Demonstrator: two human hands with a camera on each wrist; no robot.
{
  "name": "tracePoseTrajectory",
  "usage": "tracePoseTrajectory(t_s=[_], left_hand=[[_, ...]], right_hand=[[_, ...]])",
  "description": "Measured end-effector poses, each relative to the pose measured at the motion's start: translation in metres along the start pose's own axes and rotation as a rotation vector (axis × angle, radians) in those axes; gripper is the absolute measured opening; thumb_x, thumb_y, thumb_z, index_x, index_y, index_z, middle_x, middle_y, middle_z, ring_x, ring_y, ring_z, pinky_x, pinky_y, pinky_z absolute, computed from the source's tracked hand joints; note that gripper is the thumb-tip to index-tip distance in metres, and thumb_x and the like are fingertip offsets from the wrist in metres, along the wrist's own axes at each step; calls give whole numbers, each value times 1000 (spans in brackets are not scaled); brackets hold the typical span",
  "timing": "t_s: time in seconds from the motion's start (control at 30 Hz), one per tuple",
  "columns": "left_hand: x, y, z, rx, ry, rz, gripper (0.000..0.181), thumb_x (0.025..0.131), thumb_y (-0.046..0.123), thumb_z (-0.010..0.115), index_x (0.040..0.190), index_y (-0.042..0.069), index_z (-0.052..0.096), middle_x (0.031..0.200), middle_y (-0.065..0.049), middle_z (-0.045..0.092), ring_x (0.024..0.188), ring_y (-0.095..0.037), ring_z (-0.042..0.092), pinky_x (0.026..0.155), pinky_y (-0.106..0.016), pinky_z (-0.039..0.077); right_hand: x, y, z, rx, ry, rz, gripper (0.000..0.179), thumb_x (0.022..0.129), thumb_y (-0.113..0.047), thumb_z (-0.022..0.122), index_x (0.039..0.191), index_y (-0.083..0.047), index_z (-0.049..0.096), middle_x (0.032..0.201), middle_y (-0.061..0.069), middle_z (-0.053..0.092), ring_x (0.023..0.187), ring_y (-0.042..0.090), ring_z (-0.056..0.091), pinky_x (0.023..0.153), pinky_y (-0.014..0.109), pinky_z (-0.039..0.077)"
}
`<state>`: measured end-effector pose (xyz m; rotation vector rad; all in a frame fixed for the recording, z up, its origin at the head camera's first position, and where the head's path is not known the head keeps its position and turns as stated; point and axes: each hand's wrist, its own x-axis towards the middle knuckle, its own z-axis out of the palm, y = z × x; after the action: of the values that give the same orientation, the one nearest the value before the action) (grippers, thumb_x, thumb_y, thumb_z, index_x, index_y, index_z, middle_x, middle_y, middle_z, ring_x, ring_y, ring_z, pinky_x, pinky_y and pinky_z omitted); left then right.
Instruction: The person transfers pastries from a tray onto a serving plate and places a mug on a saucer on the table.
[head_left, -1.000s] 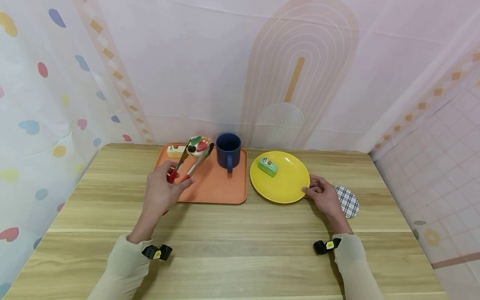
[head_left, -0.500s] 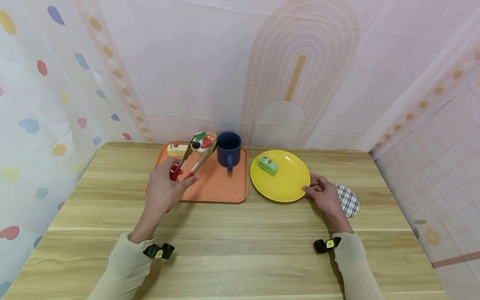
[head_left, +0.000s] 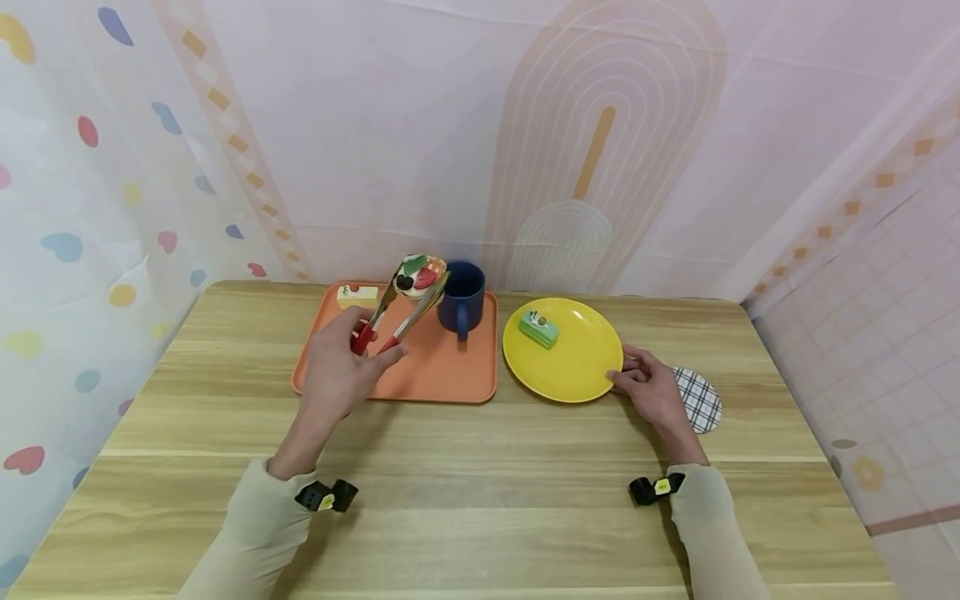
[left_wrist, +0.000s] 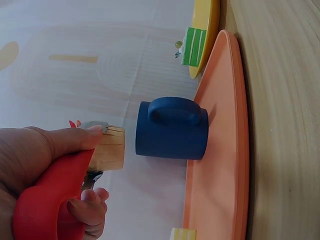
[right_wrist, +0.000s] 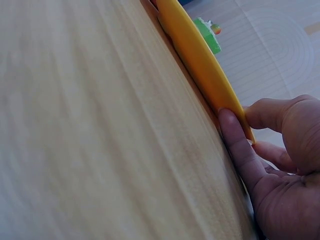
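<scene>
In the head view my left hand [head_left: 337, 362] grips red-handled metal tongs [head_left: 417, 315]. Between the tong tips is a toy fruit tart [head_left: 422, 276], its top dotted with red, green and black pieces. The left wrist view shows the tart [left_wrist: 111, 149] off the tray, a gap away from the blue mug [left_wrist: 172, 135]. My right hand [head_left: 652, 392] pinches the right rim of a yellow plate [head_left: 566, 371]; in the right wrist view thumb and fingers [right_wrist: 267, 112] lie on both sides of that rim. A green toy cake slice [head_left: 538, 330] sits on the plate.
An orange tray [head_left: 442, 379] left of the plate bears the mug and, at its back left corner, a yellow toy cake slice [head_left: 357, 296]. A round checked coaster [head_left: 699, 403] lies right of my right hand. A patterned curtain [head_left: 390, 167] closes the table's back.
My left hand has moved right and a little up, carrying the tongs and tart toward the mug, whose rim the tart now partly overlaps in the head view. My right hand keeps its hold on the plate.
</scene>
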<state>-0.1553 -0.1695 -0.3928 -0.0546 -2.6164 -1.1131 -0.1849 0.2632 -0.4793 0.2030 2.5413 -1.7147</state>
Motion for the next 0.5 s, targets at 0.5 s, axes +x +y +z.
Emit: tracePoseTrajectory(t_s=[0.5], left_hand=[[3,13,6,3,-34,6,46,83,27,87,114,5,61,84,-15,58,69,-24,49,59,-33,39]], right_hand=[[1,1,-1,-29,2,-1,58,98,-16,71,151,-8,48,129,21,61,88,-1,65,77,17,56]])
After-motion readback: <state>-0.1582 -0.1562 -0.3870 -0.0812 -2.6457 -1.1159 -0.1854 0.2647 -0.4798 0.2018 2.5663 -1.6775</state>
